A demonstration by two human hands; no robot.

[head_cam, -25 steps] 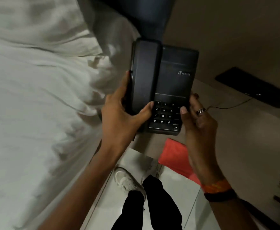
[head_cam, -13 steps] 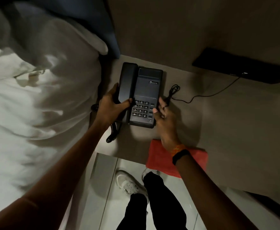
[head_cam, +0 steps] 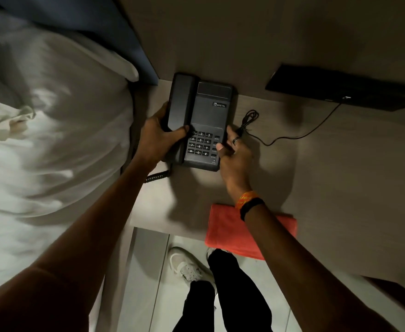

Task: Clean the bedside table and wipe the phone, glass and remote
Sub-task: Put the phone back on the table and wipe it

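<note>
i see the phone (head_cam: 202,121) flat on the desk (head_cam: 316,176), long axis 12-to-6, keypad end at 6, handset along its 9 side. left hand (head_cam: 158,137) grip is closed on the handset edge, thumb over the top. right hand (head_cam: 235,154) grip holds the 3 side by the keypad. thin cable (head_cam: 290,137) loops just at 3 of the phone. red cloth (head_cam: 223,231) at 6 on the desk edge, under the rt wrist. coiled cord (head_cam: 157,176) at 7, bed (head_cam: 53,140) at 9.
</note>
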